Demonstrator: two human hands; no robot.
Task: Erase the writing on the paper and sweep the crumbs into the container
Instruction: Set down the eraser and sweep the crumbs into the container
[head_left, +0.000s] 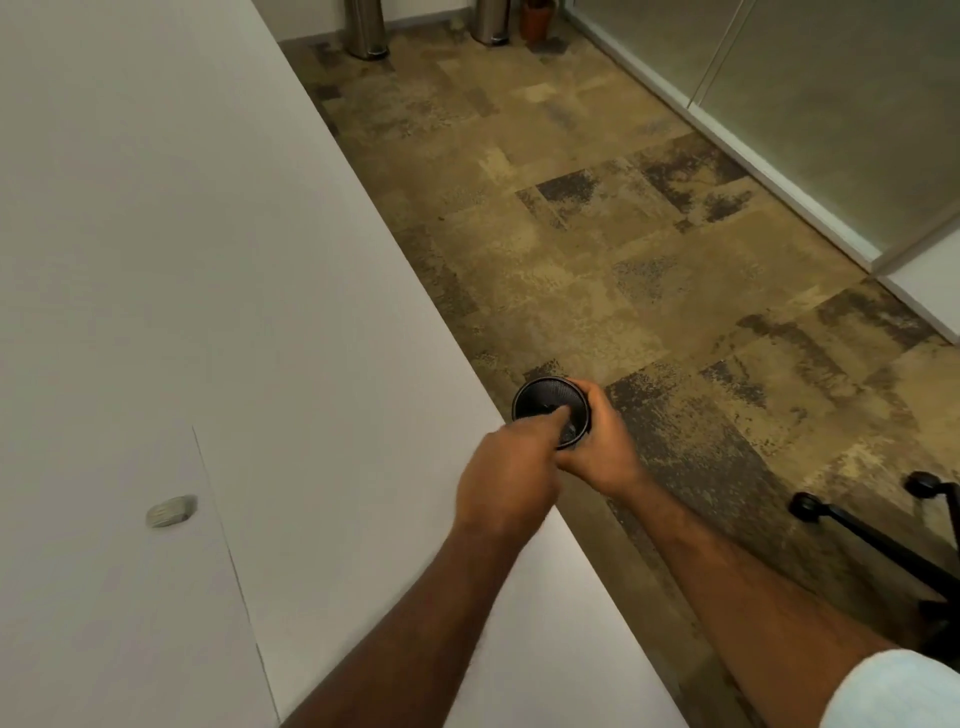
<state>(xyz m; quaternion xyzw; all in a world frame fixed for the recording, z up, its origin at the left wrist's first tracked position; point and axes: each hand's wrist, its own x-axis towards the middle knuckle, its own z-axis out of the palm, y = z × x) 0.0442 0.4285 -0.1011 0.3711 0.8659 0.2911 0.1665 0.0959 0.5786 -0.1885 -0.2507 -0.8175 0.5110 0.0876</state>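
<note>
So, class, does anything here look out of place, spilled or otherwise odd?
Nothing stands out. The right hand holds the black container off the edge of the table, with the left hand at its mouth. The eraser lies on the paper; no spill shows.

Soft, even indoor light, white table (218, 249) lit without glare, paper (130, 597) on the table barely told apart, carpet (597, 234) right of the table dimmer, small grey object (171, 512) on the table smeared by blur, corners stretched by the wide lens.

Black mesh container (543, 399), seemingly metal; matt table (208, 260).
</note>
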